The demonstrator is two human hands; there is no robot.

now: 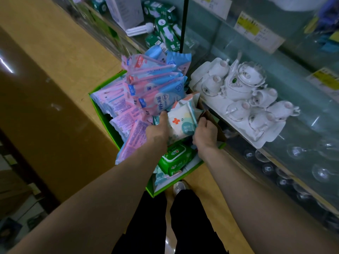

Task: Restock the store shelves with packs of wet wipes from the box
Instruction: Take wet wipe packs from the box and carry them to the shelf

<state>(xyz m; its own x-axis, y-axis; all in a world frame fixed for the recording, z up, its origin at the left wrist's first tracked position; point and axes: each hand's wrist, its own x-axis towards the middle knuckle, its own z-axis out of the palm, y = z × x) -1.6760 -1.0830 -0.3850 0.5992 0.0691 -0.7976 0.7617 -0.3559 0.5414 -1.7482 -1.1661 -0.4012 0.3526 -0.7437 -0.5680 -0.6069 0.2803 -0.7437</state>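
Green cardboard with low walls: that's your box (pixel 102 114), down at your feet and heaped well past the rim. You're at the pick. Your left hand (pixel 157 130) has its thumb clamped over the left edge of a white pack (pixel 180 123) with an orange cross on it. Its fingers are tucked under and out of sight. The pack rides on top of the heap toward the box's right side.

Your right hand (pixel 204 132) sits curled on the pack's other side, hard against a brown flap (pixel 211 119) at the box's right wall. Whether those fingers have the pack or the flap, I cannot tell.

Further back in the box, pink-and-blue packs (pixel 156 85) stand on edge in a fanned row. They're thin glossy film with crimped ends, slippery stuff. Under your wrists lies a green pack (pixel 174 158), plumper, with what looks like a hard flip lid. The white one looks soft and pillowy. I'd say it squashes rather than cracks, so a firm pinch should be fine.

Next move, as I read it, is up and over the box's right wall to the glass shelf (pixel 311 116) just beside it. Mind that shelf! A white glazed tea set (pixel 238 92) sits just right of the box, all spouts and little cups, and it won't forgive a knock. I see no wipes on that shelf, so the restock reads as early.
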